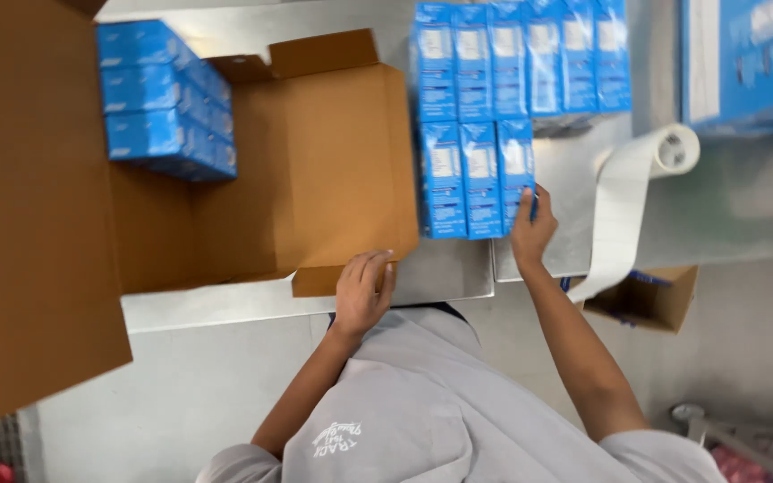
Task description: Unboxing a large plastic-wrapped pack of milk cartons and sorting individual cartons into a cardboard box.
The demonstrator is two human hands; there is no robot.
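Hands on the bench now — the left hand (361,291) lies flat with fingers together on the near flap (319,280) of the carton (333,170), pressing on it rather than clamping anything. The right hand (530,234) is out at the near row of boxes (478,179), fingers curled against the right-hand box of three, thumb below its end; whether it has a proper hold or only touches, the blur will not let me say.

Progress, then. Inside the carton, a stack of blue boxes (167,103) already sits against the far left wall — three layers showing, by the look of it. The rest of the carton floor is bare brown card, so I would judge this early in the fill, well under half.

Plenty left outside. Three boxes stand side by side just right of the carton's edge, and behind them a longer row (521,58) of about six waits, all on the steel table (440,273). A roll of white backing paper (646,179) trails off the table's right side toward a small open box (650,300) below, and a big blue case (749,58) sits at the far right.
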